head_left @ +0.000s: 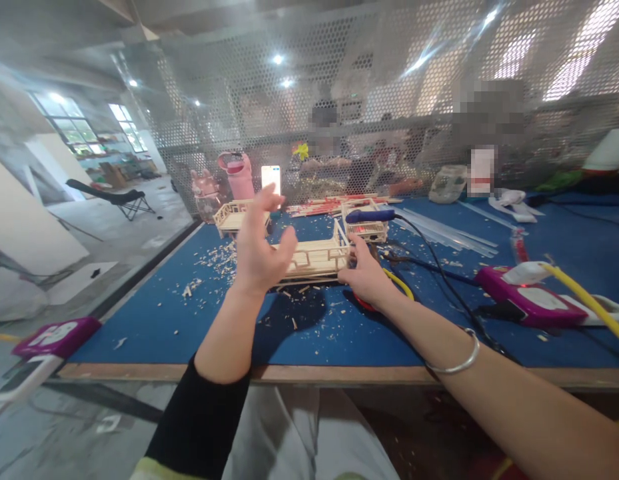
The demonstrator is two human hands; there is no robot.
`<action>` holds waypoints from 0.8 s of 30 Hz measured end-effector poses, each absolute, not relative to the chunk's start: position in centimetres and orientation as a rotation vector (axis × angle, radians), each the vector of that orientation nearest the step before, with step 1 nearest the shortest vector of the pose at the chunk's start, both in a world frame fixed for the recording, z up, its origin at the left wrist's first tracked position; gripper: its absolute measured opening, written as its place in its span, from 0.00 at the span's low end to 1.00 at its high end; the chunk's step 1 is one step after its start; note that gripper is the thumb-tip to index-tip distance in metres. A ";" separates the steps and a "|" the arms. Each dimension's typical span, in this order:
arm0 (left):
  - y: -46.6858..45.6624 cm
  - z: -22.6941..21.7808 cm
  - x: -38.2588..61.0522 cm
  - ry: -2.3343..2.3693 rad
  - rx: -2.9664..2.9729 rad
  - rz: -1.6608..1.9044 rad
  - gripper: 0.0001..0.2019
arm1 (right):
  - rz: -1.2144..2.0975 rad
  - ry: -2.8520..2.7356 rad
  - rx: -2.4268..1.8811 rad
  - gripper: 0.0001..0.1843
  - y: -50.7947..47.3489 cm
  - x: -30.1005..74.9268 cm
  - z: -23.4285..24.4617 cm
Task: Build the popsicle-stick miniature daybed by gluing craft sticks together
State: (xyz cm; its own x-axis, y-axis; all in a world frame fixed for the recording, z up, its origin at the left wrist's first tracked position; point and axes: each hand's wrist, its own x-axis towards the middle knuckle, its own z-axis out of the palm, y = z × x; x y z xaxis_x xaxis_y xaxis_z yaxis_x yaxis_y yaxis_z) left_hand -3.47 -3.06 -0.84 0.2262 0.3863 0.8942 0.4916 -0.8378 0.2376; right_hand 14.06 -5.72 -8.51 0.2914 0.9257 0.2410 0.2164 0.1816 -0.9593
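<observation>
A small frame model of pale wooden sticks (pixel 314 257), with railings along its side, lies on the blue table mat. At its right end my right hand (pixel 366 273) grips the corner between thumb and fingers. My left hand (pixel 263 250) is raised at the model's left end with its fingers apart, holding nothing, and it covers part of that end. Behind it on the left stands another stick model (pixel 229 220). To the right rear is a third stick model (pixel 374 232), with a blue-handled corded tool (pixel 372 216) lying across it.
Wood scraps litter the mat (pixel 189 333). Clear glue sticks (pixel 444 233) and red-and-pale sticks (pixel 334 204) lie farther back, near a lit phone (pixel 271 177) and a pink cup (pixel 239 177). A purple power strip (pixel 529 297) and cords occupy the right. Behind stands a perforated metal screen (pixel 389 87).
</observation>
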 end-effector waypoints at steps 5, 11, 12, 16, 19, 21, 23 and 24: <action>-1.0 -0.9 -5.7 -1.006 -1.892 -2.037 0.15 | 0.707 -1.257 -1.289 0.46 -5.7 14.3 -8.8; -2.0 -1.8 -4.3 -1.015 -2.151 -1.813 0.09 | 0.698 -1.254 -1.288 0.43 -5.9 14.0 -8.6; -2.3 -2.0 -3.9 -0.990 -2.255 -1.758 0.10 | 0.703 -1.257 -1.286 0.43 -5.9 14.0 -8.6; -3.2 -2.3 -2.9 -0.957 -2.548 -1.640 0.17 | 0.700 -1.272 -1.299 0.44 -5.8 14.1 -8.7; -3.1 -2.5 -2.8 -0.967 -2.602 -1.618 0.18 | 0.686 -1.261 -1.314 0.43 -5.6 14.2 -8.9; -3.0 -2.5 -2.8 -0.976 -2.610 -1.608 0.19 | 0.690 -1.249 -1.309 0.42 -5.5 14.2 -9.0; -2.9 -2.6 -2.8 -0.978 -2.614 -1.595 0.20 | 0.700 -1.248 -1.299 0.42 -5.5 14.2 -9.1; -2.8 -2.6 -2.8 -0.976 -2.615 -1.590 0.20 | 0.701 -1.251 -1.295 0.43 -5.5 14.1 -9.1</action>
State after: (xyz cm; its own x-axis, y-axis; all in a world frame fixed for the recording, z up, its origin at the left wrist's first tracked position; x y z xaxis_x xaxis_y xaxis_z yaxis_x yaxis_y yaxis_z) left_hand -2.82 -2.83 -2.65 0.3261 0.5293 0.7833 0.4593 -0.8129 0.3581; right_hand 14.13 -5.48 -9.05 0.2545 0.9267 0.2766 0.2476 0.2140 -0.9449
